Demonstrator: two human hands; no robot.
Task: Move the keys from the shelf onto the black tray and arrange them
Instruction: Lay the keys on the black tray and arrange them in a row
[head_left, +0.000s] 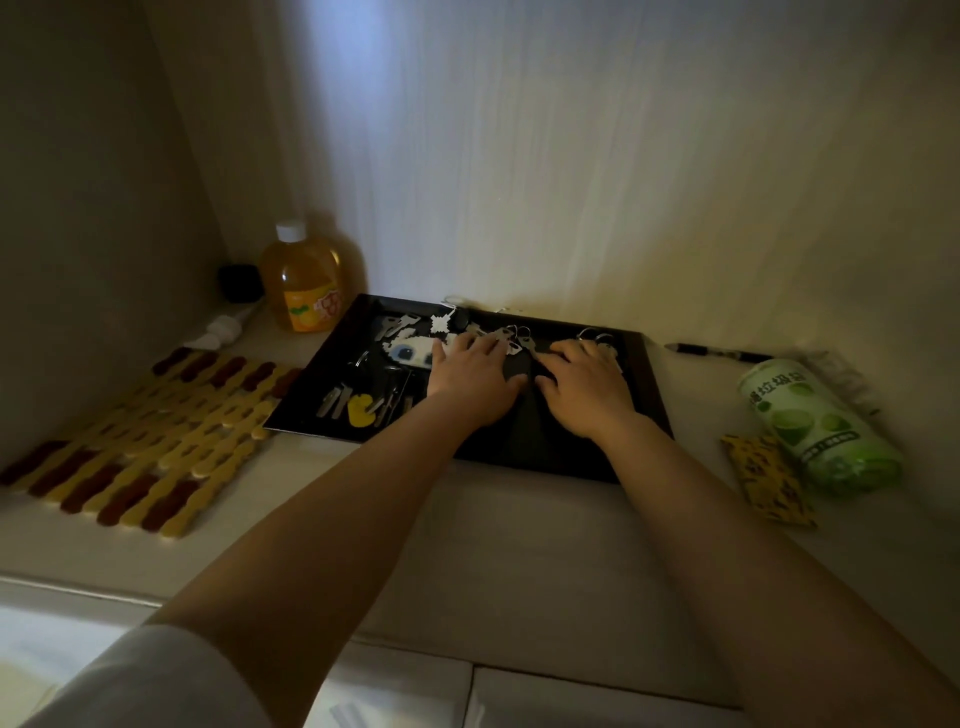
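A: Fig. legend, L to R, all positions rel. to the black tray (655, 410). Start far left?

B: Slatted mat (150, 431), yellow w/ dark-red ends, lies flat on the shelf (322, 525) just left of the tray; its right edge touches or nearly touches the tray's left rim. Behind it, left of the tray's far-left corner: small white object (221, 328), unclear what; dark block (238, 283) in the corner; orange bottle (306, 283), white cap, upright, just beside the tray's far-left corner.

A: On the tray itself?

B: Keys (397, 326) near the far-left corner; white cartoon charm (410, 352) w/ blue eyes just nearer; more keys w/ a yellow tag (362, 409) at the near-left part. Another bunch on rings (514, 338) lies centre-far, under or at the fingertips.

A: Hands?

B: Left hand (470, 382) palm-down at tray centre, fingers spread flat over keys; no pinch seen. Right hand (584, 387) palm-down beside it, thumbs nearly meeting, fingers extended onto keys and a ring (592, 334); whether it grips any, cannot tell. White sleeve (150, 680) on the left arm, bottom left.

A: Right of the tray?

B: Black pen (717, 353) near the far-right corner. Green roll (815, 426) w/ lime print lies on its side, well right. Yellow-black packet (769, 480) beside it, toward the tray's near-right corner.
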